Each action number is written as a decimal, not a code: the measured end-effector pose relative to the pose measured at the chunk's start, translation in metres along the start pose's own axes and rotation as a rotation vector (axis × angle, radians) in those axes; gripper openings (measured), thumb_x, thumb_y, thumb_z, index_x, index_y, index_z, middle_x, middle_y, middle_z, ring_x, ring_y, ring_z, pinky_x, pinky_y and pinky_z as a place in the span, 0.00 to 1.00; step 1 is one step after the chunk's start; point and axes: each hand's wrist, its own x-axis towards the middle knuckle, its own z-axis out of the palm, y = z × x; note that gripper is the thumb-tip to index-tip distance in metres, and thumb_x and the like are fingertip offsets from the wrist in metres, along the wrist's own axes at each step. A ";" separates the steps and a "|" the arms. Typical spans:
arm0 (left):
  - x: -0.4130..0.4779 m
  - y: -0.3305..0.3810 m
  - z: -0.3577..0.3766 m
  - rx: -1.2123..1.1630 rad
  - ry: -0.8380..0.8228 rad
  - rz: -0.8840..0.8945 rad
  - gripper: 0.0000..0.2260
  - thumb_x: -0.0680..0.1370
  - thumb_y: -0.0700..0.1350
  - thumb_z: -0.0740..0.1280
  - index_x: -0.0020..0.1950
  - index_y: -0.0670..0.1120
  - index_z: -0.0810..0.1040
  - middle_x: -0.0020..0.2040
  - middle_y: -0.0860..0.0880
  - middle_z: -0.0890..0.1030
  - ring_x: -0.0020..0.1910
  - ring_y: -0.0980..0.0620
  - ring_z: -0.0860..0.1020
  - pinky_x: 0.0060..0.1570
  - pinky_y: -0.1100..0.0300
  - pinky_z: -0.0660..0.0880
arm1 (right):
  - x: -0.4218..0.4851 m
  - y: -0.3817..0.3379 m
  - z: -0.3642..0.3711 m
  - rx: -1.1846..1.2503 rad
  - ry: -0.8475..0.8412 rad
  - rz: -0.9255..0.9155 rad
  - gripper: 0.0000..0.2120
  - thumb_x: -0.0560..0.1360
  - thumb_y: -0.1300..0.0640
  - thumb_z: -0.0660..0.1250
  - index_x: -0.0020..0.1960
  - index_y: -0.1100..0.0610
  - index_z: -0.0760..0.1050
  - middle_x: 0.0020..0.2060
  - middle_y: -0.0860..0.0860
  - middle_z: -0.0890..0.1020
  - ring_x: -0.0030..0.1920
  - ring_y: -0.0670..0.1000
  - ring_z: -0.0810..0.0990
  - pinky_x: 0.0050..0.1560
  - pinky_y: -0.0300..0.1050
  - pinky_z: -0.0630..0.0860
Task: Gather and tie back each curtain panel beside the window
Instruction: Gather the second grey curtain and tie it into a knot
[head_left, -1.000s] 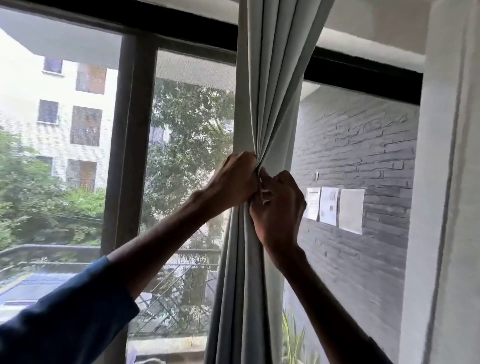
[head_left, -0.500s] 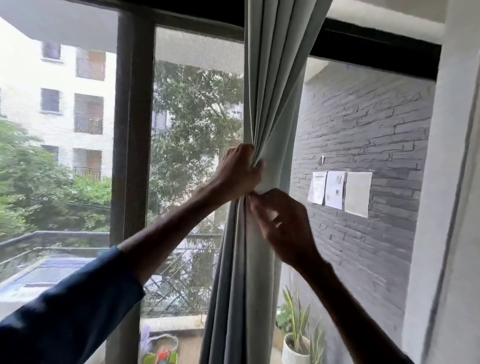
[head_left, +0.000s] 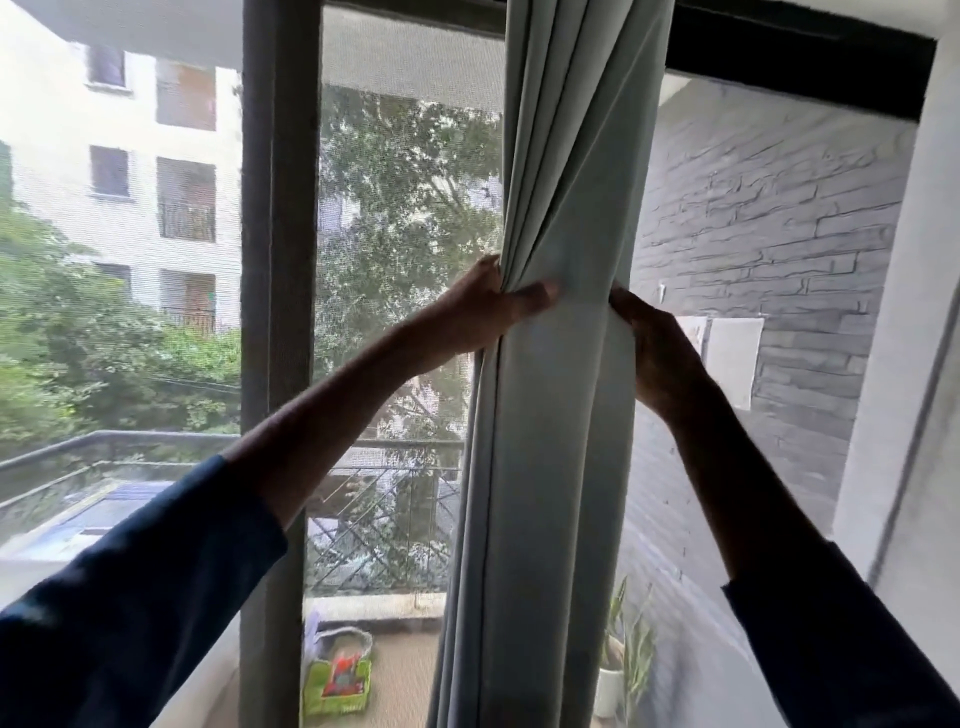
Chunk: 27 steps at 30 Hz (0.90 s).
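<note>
Observed: the left hand (head_left: 485, 312), reaching in from 8 o'clock, grips the left edge of the curtain panel (head_left: 561, 441), with the fingers curled behind the folds and the thumb laid across the front. The right hand (head_left: 662, 353), reaching in from 4 o'clock, clasps the panel's right edge at nearly the same height, its fingers wrapped out of sight behind the cloth. The panel hangs from 12 o'clock to 6 o'clock through the middle of view. It is squeezed to a waist between the two hands, pleats fanning above and falling loosely below. No tie-back band or cord is visible; whether one lies behind the cloth cannot be told. Assessment: the step in hand is the gathering. To do it well, the hands should draw every pleat into one bundle, left-edge folds included, and keep the waist level so the drape below hangs evenly. One hand should hold the bundle firm before the other is freed for the tie. Beyond, at 9 o'clock, stands the window frame (head_left: 280, 260). At 3 o'clock, outside the glass, a grey brick wall (head_left: 779, 234) carries paper sheets (head_left: 735, 358).
</note>
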 end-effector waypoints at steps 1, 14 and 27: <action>-0.002 0.002 0.001 -0.003 0.016 -0.007 0.27 0.74 0.59 0.73 0.62 0.39 0.78 0.56 0.43 0.84 0.54 0.43 0.84 0.54 0.38 0.80 | -0.003 -0.001 0.003 0.021 0.011 -0.008 0.20 0.80 0.49 0.63 0.64 0.60 0.80 0.56 0.59 0.85 0.57 0.56 0.84 0.59 0.49 0.80; -0.008 0.011 0.010 -0.183 -0.094 -0.047 0.18 0.81 0.47 0.68 0.68 0.40 0.76 0.63 0.48 0.82 0.62 0.52 0.80 0.66 0.52 0.75 | -0.012 -0.001 0.016 0.336 0.081 -0.003 0.34 0.80 0.31 0.51 0.65 0.54 0.81 0.65 0.56 0.80 0.66 0.57 0.78 0.71 0.57 0.73; -0.014 0.010 0.007 0.509 0.326 -0.036 0.16 0.80 0.55 0.66 0.51 0.42 0.71 0.41 0.47 0.75 0.38 0.48 0.74 0.34 0.55 0.70 | -0.028 0.009 -0.004 -0.205 0.096 -0.098 0.26 0.71 0.51 0.78 0.60 0.70 0.80 0.56 0.66 0.83 0.56 0.63 0.83 0.61 0.56 0.78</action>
